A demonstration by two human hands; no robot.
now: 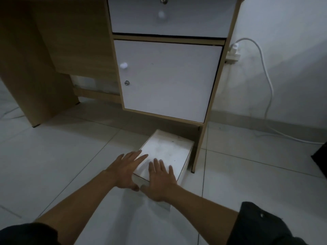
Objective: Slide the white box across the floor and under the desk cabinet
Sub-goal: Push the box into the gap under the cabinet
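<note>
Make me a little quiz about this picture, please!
1. True or false: both hands lie flat on the box.
2. Where is the box's far end? A) at the gap under the cabinet B) on top of the desk C) beside the plug
3. What colour is the cable on the wall?

Key: 1 true, left hand and right hand press it open-palmed. 2 A. 3 white.

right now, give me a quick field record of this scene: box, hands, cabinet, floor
box: white box on the floor, far end just under the cabinet
left hand: flat, open, on the box's near left corner
right hand: flat, open, on the box's near edge
cabinet: door shut
floor: pale tiles
task state: box only partly under
</note>
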